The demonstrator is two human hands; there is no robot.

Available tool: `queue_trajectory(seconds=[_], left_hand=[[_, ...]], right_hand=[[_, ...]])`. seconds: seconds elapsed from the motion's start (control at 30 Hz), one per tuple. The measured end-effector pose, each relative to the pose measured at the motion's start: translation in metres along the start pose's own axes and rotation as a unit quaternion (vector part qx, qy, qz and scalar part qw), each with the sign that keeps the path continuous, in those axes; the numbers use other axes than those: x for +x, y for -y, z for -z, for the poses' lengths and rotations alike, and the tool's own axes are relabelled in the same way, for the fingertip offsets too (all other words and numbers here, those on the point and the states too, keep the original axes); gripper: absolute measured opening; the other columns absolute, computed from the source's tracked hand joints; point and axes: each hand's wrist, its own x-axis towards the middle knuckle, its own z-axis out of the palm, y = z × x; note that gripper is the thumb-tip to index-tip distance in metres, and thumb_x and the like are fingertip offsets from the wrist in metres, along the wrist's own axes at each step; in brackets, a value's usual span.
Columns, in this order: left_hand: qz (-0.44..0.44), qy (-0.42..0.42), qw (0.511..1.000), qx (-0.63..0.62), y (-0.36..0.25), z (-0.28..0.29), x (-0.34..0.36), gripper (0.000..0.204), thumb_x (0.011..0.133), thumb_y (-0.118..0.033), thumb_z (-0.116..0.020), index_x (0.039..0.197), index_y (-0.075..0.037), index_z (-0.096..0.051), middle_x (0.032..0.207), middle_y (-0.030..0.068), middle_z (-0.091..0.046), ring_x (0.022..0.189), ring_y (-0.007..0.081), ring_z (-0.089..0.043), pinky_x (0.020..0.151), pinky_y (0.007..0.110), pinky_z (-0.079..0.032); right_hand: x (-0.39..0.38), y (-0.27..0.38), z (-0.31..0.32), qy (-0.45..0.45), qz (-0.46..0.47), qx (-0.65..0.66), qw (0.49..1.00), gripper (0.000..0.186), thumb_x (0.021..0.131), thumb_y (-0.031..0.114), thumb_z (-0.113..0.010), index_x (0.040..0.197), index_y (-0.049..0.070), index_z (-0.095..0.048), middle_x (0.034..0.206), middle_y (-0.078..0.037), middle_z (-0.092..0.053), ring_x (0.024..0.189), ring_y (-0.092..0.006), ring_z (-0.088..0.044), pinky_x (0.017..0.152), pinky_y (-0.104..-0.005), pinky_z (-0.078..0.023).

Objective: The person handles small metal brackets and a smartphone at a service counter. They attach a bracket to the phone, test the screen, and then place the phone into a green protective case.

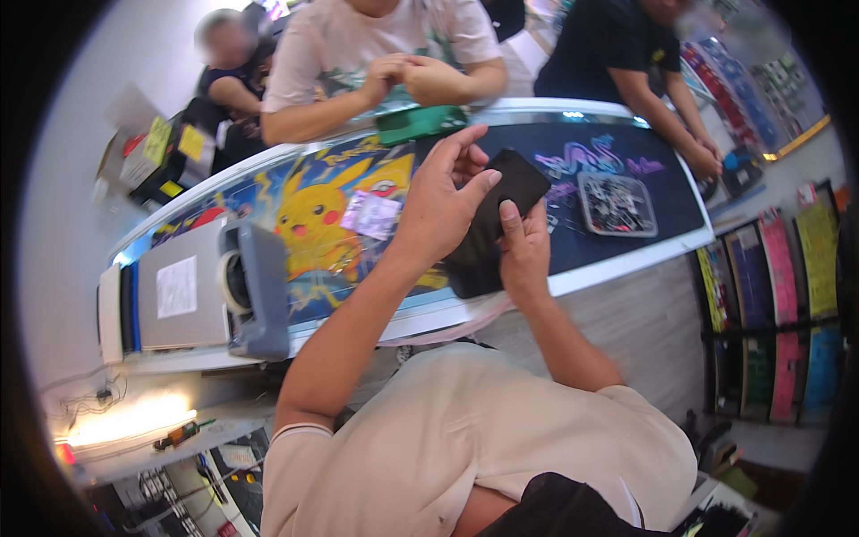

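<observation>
A flat black slab [521, 182], shaped like a phone or an opened phone case, is held over the counter's near side. Its dark shape runs down to the lower left, and I cannot tell whether that is one piece or two. My right hand [523, 251] grips its right side, thumb lying across the dark face. My left hand [443, 197] is raised at its upper left, fingers loosely bent and apart, with the thumb tip by the slab's edge. Whether that thumb touches it is unclear.
A cartoon-printed mat [309, 215] and a dark mat [591, 251] cover the counter. On it are a clear tub of small parts [617, 206], a green case [420, 123], a shiny packet [371, 215] and a grey machine [255, 291]. People lean at the far edge.
</observation>
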Motion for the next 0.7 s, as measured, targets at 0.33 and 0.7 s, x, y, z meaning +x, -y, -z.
queue_trajectory(seconds=[0.33, 0.7], left_hand=[[-0.033, 0.115, 0.986, 0.118, -0.04, -0.027, 0.006, 0.056, 0.094, -0.001, -0.075, 0.147, -0.006, -0.062, 0.107, 0.006, -0.064, 0.098, 0.0175, -0.064, 0.092, 0.032, -0.055], [0.22, 0.206, 0.947, -0.112, 0.02, 0.035, 0.026, 0.052, 0.102, -0.018, -0.073, 0.149, -0.001, -0.061, 0.121, 0.0038, -0.071, 0.109, 0.0135, -0.065, 0.102, 0.032, -0.052]], right_hand=[[-0.017, 0.009, 0.022, -0.052, 0.034, 0.041, 0.997, 0.052, 0.112, 0.022, -0.063, 0.156, 0.006, -0.041, 0.142, -0.008, -0.063, 0.119, -0.0159, -0.068, 0.096, -0.0297, -0.058], [0.007, 0.031, 0.033, 0.066, -0.117, -0.05, 0.99, 0.04, 0.109, 0.019, -0.067, 0.142, -0.001, -0.057, 0.126, -0.01, -0.072, 0.111, -0.0142, -0.069, 0.098, -0.0289, -0.056]])
